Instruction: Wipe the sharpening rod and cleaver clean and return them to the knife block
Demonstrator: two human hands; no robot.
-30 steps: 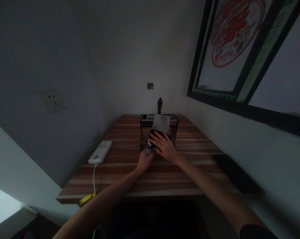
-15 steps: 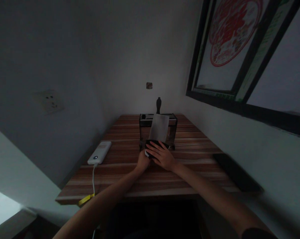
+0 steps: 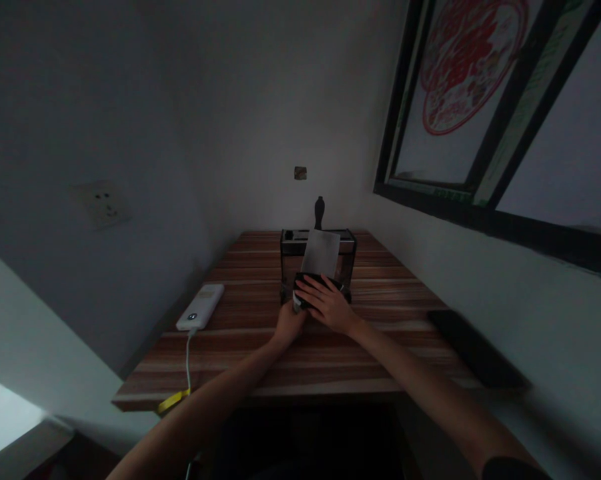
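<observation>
A black object (image 3: 306, 279) with a pale edge on its left side is between my two hands; its exact kind is too dark to make out. My left hand (image 3: 289, 323) grips it from below and the left, with most of the fingers hidden. Across its top lies my right hand (image 3: 329, 309), fingers stretched out and slightly spread. Right behind the object a flat grey-white panel (image 3: 322, 252) leans up. It overlaps a black-framed, box-like rack (image 3: 293, 248), from which a dark handle (image 3: 319, 212) rises.
The wood-striped table (image 3: 260, 373) stands against the walls. A white power bank (image 3: 200, 308) with a cable (image 3: 187, 360) lies at the left, near a yellow piece (image 3: 173, 401) on the edge. A dark flat slab (image 3: 475, 347) lies at the right edge. A framed picture (image 3: 460, 73) hangs above.
My hands and the black object have moved slightly up and away from me, covering more of the panel's lower end. The view has shifted a little; the rest stays in place.
</observation>
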